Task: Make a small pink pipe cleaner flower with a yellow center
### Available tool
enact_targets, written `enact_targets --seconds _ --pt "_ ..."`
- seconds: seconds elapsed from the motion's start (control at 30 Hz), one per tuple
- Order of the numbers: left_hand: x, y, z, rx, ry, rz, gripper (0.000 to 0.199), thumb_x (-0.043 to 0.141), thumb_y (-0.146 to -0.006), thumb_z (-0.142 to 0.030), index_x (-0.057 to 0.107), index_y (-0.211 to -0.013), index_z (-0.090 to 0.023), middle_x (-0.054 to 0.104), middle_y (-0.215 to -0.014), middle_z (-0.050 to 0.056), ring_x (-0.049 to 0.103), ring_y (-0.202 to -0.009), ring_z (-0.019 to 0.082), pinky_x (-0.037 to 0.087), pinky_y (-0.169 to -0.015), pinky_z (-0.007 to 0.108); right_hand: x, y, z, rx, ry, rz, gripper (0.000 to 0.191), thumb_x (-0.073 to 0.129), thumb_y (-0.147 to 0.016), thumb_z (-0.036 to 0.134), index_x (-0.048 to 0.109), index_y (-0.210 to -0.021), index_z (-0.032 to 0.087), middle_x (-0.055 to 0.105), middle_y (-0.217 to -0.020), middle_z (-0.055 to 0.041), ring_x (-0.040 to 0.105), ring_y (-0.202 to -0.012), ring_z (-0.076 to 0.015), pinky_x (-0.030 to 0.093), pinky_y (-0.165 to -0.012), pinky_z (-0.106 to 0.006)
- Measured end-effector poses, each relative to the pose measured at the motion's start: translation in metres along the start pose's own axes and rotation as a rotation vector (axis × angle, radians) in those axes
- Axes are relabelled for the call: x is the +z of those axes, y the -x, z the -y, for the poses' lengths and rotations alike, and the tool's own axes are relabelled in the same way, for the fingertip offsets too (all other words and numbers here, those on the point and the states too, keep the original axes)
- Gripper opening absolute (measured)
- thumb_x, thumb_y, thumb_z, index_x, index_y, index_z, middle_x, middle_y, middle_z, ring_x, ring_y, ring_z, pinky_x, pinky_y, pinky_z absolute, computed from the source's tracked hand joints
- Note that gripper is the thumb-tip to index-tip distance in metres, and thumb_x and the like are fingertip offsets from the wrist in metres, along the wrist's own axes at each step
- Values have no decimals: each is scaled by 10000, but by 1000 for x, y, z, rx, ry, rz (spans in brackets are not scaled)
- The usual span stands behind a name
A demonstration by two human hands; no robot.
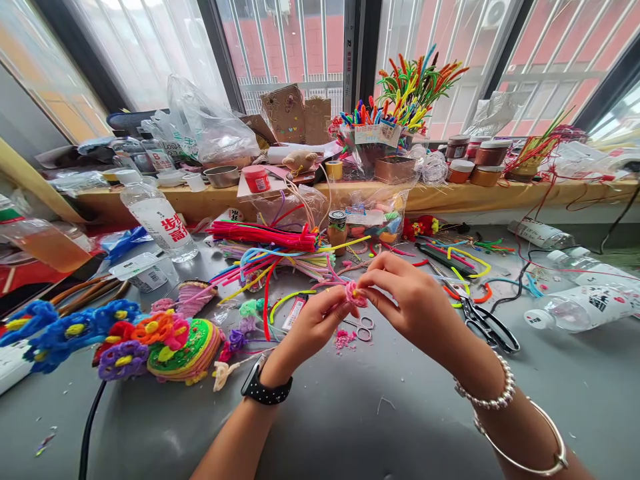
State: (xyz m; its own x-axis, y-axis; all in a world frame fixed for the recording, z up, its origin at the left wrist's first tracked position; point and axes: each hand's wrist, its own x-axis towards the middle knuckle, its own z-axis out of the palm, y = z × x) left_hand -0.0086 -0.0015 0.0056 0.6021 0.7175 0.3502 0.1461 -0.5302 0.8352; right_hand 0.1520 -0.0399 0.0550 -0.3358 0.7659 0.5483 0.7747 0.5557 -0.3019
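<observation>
A small pink pipe-cleaner flower (350,293) with a bit of yellow at its middle is held up over the table between both hands. My left hand (317,320) pinches it from the left, fingers closed. From the right, my right hand (407,297) grips it with thumb and fingertips at the yellow part. The fingers hide some of the flower. Just beneath lie small scissors (366,329) and a little heap of pink fluff clippings (345,339). Larger black-handled scissors (483,323) rest beyond my right wrist.
Finished fuzzy flowers (120,360) lie at the left. Bundles of pipe cleaners (265,235) and a small glass jar (337,230) stand behind my hands. Plastic bottles stand left, like this one (160,220), and lie right (583,308). A cluttered wooden ledge (450,200) runs along the window.
</observation>
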Motion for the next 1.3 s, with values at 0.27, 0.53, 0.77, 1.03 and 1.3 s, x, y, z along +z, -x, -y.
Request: enact_targets --seconds 0.27,0.53,0.77,1.03,1.3 --pt "0 -1 1 8 5 -13 227 394 -821 -274 557 -726 -147 553 -729 37 481 -693 134 387 -662 250 1 -1 0 -6 13 5 151 457 -820 169 598 -768 150 539 -777 -55 501 -673 -142 420 -634 -253" --pt "0 0 1 -3 5 -14 221 390 -824 -262 552 -726 -148 551 -735 37 475 -696 130 384 -665 247 0 -1 0 -3 1 -2 142 465 -816 166 595 -761 156 537 -773 -50 500 -673 -139 417 -627 -248" --pt "0 0 2 -11 -18 -15 232 382 -827 -276 545 -721 -148 546 -740 37 469 -693 129 383 -661 245 0 0 -2 -8 -19 -6 110 489 -802 171 598 -786 162 541 -777 -47 510 -689 -142 430 -646 -259" --pt "0 0 2 -13 -25 -3 217 374 -834 -263 538 -747 -150 525 -740 26 464 -702 124 370 -667 236 -6 1 -5 18 -41 -63 120 497 -805 211 610 -818 173 548 -801 -53 533 -720 -156 439 -675 -277" --pt "0 0 5 -6 -25 1 197 380 -834 -241 536 -757 -150 526 -750 21 462 -714 119 364 -675 230 -6 0 -5 14 -11 -3 105 531 -784 187 617 -836 157 551 -814 -57 534 -733 -158 438 -678 -278"
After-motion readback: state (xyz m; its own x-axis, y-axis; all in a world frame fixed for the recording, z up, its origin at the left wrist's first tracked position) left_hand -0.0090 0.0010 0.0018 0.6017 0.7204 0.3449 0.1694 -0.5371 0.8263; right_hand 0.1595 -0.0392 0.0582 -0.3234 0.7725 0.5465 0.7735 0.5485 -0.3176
